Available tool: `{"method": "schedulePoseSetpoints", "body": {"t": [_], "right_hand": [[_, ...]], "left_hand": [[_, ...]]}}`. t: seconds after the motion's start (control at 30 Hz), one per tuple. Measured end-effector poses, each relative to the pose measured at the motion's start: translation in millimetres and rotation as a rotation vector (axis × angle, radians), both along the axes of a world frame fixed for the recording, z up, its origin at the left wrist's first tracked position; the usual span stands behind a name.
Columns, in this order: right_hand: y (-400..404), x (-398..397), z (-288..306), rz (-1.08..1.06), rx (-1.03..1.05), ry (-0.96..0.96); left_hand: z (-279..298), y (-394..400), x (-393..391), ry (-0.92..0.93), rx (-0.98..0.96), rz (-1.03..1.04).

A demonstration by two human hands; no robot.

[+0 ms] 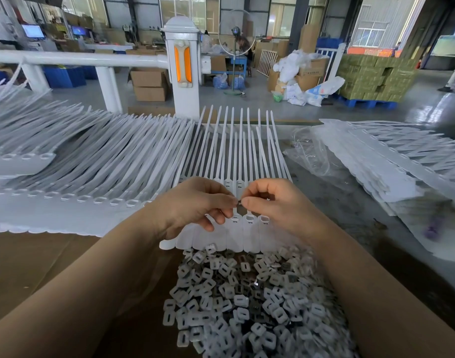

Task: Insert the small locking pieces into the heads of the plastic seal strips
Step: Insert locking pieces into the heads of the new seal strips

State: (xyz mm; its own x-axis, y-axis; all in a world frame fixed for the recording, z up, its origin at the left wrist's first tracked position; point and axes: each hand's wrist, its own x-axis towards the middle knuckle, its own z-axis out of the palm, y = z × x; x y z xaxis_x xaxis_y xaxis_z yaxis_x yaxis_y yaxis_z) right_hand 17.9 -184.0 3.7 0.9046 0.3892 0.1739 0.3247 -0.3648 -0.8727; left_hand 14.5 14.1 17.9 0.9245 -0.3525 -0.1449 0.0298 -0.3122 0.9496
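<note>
The left hand (195, 202) and right hand (272, 202) pinched one tiny dark locking piece (238, 202) together above the white plastic seal strips (249, 223), ready to push it in.

near: locking pieces (247, 306) heaped | left: strip stack (79, 161) | right: bag (309, 153)

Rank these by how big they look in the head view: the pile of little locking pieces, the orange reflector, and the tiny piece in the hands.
1. pile of locking pieces
2. orange reflector
3. tiny piece, pinched between both hands
</note>
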Motion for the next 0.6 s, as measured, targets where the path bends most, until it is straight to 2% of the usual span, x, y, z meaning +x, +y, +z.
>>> {"method": "schedulePoseSetpoints", "body": {"t": [0.17, 0.33, 0.4, 0.6], "right_hand": [[0, -1, 0, -0.015, 0.015, 0.033], [-3, 9, -10, -0.362, -0.034, 0.036], [-5, 12, -13, -0.430, -0.034, 0.067], [-3, 11, -12, -0.298, -0.063, 0.064]], "left_hand": [[-2, -3, 0, -0.057, 0.042, 0.004], [-3, -2, 0, -0.066, 0.026, 0.015], [-3, -2, 1, -0.078, 0.020, 0.024], [-11, -9, 1, -0.183, 0.120, 0.063]]}}
